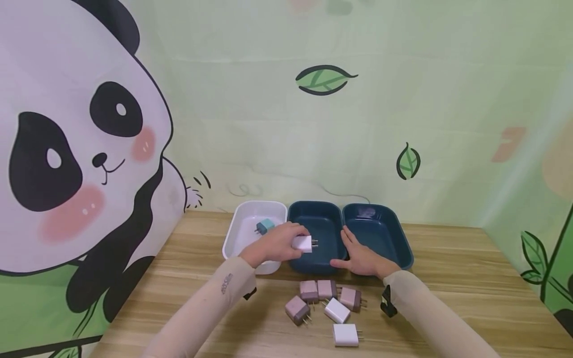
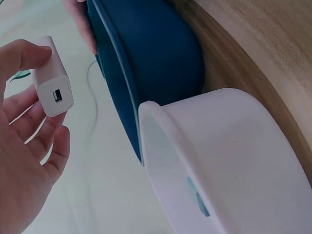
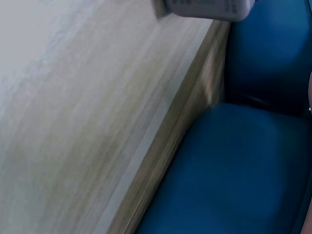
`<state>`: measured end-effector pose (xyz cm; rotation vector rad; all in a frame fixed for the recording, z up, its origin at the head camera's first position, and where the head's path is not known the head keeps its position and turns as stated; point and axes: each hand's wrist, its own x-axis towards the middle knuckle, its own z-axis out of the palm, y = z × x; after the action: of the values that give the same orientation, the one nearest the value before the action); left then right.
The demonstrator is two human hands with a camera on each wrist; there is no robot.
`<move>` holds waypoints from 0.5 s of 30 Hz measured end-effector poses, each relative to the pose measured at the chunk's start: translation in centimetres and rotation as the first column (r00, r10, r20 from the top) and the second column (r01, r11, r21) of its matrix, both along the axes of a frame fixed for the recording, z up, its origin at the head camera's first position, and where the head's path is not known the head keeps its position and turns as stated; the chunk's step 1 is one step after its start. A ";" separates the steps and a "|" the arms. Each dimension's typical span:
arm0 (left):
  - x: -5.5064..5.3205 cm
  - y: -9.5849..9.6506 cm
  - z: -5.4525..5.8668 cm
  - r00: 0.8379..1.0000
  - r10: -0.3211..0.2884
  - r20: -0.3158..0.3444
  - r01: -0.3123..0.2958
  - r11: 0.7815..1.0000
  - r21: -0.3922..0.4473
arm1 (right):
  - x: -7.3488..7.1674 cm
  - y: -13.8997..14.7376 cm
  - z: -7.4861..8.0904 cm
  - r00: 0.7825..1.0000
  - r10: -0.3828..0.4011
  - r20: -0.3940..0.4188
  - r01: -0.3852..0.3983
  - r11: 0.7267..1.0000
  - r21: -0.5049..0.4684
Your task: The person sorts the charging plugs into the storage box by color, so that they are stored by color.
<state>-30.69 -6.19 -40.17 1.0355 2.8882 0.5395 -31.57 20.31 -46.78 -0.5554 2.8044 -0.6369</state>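
My left hand (image 1: 278,242) pinches a white USB charger (image 1: 303,243) over the middle blue tray (image 1: 315,216), its prongs pointing right. In the left wrist view, thumb and fingers grip the charger (image 2: 52,80), whose USB port faces the camera. My right hand (image 1: 363,256) lies with extended fingers on the meeting rims of the middle tray and the right blue tray (image 1: 385,238). Inside the white tray (image 1: 243,223) at the left lies a teal charger (image 1: 265,225).
On the wooden table (image 1: 447,298), in front of the trays, lie several pink chargers (image 1: 297,309) and two white chargers, one nearer the trays (image 1: 337,310) and one closer to me (image 1: 345,335). A panda-printed cloth (image 1: 250,99) hangs behind.
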 end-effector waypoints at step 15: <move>-1.0 0.7 -1.6 0.997 0.076 0.035 -0.074 0.997 -0.034 | -0.2 0.1 -0.3 1.000 -0.003 -0.002 0.002 1.000 -0.004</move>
<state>-31.70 -5.53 -41.76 0.9065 2.9033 0.5068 -31.74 20.43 -47.10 -0.5536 2.8065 -0.6429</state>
